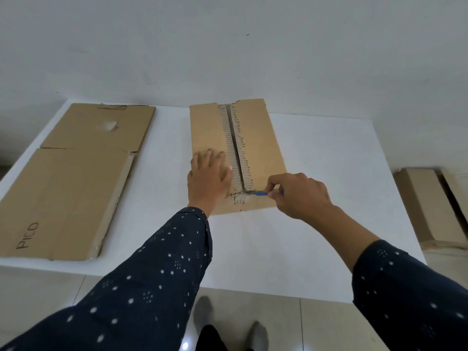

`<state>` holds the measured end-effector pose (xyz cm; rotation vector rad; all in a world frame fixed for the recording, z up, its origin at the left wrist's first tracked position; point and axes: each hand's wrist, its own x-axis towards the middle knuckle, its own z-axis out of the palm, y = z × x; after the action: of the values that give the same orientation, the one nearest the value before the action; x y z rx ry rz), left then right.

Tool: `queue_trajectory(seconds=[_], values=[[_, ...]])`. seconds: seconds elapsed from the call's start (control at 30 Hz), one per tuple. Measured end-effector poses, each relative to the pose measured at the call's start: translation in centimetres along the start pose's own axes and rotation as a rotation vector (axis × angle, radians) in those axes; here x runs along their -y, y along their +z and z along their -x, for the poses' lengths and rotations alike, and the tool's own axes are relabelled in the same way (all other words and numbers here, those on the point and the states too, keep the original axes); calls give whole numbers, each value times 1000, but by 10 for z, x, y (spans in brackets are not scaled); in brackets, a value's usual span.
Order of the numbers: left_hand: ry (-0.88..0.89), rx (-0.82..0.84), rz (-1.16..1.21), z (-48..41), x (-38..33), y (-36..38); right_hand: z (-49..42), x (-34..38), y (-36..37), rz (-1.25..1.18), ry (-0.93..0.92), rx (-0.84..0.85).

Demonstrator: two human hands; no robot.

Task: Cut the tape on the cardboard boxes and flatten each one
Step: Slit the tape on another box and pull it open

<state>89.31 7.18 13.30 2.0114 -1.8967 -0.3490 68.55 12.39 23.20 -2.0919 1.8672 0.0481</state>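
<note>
A closed cardboard box lies in the middle of the white table, its centre seam torn to bare corrugation. My left hand presses flat on the box's left flap, fingers straight. My right hand pinches a small blue cutter at the near end of the seam, its tip at the box's front edge. Both arms wear dark dotted sleeves.
A large flattened cardboard sheet marked PICO covers the table's left side. More cardboard boxes lie on the floor at the right. A white wall stands behind the table. My feet show on the tiled floor below.
</note>
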Motion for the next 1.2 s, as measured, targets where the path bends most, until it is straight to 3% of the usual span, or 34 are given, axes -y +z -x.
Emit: queue_trajectory(seconds=[0.27, 0.37, 0.47, 0.57, 0.7, 0.83, 0.97, 1.03, 1.2], values=[[15, -7, -16, 0, 2, 1, 11, -7, -3, 40, 59, -48], [29, 4, -36, -3, 3, 0, 7, -16, -22, -259, 30, 72], [-120, 13, 7, -6, -6, -5, -15, -27, -34, -546, 84, -22], [-306, 69, 67, -17, -16, -10, -44, -20, -13, -565, 238, -118], [-373, 102, 107, -40, -15, -19, -59, 2, 8, -498, 294, -70], [-347, 177, -15, -72, 8, -34, -57, 32, 25, -514, 270, -16], [-243, 226, -50, -104, 30, -42, -52, 65, 53, -846, 272, 41], [-166, 254, -75, -114, 34, -43, -57, 68, 50, -959, 332, -52], [-12, 245, -147, -109, -2, -30, -115, 22, 18, -543, 352, -387]])
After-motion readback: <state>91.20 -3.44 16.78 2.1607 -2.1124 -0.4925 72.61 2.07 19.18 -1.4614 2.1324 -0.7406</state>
